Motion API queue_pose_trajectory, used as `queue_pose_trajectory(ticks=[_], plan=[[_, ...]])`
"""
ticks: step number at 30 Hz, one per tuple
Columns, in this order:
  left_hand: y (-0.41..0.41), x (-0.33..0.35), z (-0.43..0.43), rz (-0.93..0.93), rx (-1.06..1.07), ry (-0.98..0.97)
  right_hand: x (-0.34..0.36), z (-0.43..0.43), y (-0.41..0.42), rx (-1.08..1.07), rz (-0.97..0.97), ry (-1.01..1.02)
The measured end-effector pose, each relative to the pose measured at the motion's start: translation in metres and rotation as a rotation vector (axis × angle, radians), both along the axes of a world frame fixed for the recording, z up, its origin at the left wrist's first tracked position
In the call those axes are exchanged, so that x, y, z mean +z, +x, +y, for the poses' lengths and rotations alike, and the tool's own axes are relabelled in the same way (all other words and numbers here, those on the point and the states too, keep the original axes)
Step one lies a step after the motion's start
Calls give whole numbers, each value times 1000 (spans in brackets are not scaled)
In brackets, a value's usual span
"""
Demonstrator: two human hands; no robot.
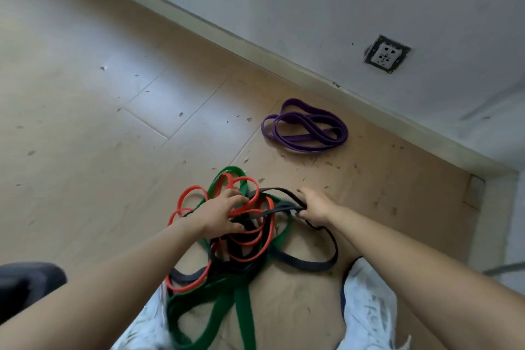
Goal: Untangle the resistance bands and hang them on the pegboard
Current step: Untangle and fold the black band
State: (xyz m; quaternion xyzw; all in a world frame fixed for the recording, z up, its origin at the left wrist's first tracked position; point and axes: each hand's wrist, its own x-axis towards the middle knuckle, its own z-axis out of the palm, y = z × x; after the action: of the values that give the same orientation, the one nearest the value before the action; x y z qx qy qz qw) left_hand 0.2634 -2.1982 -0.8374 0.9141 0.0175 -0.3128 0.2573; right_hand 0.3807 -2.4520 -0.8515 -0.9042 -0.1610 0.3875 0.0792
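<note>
While both arms reach down to it, the tangle (241, 261) of resistance bands lies on the wooden floor (85, 94), with 2 white shoes (366, 310) at its near edge. The left hand (224, 213) sits on the far left part of the tangle, fingers curled into loops of the red band (189, 193) and grasping them. The right hand (314, 206) is at the tangle's far right edge, clenched round a strand of the black band (312, 263), which loops out to the right of the tangle and back under it. The green band (241, 318) runs through the tangle from its far side to its near side, where wide strands trail between the shoes. Well beyond the tangle and apart from it, the purple band (305, 126) lies coiled on the floor near the skirting board (227, 34). A wall socket (387, 54) is set in the wall farther beyond the tangle, to the right. A dark, blurred object (28, 278) sits left of the tangle.
</note>
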Motion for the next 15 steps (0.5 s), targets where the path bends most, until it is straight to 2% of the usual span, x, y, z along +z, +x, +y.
queue_pose_trajectory(ticks=[2,4,9,13,15], plan=[[-8,8,1,-24,3,42,5,-2,-9,-29,74,16],[-12,20,5,-23,1,64,15,-3,-18,31,123,4],[-22,61,16,52,-24,101,72,12,-24,162,137,28],[-24,100,23,57,-44,161,138,24,-26,161,129,215],[-26,121,27,104,-63,130,178,31,-27,163,118,319]])
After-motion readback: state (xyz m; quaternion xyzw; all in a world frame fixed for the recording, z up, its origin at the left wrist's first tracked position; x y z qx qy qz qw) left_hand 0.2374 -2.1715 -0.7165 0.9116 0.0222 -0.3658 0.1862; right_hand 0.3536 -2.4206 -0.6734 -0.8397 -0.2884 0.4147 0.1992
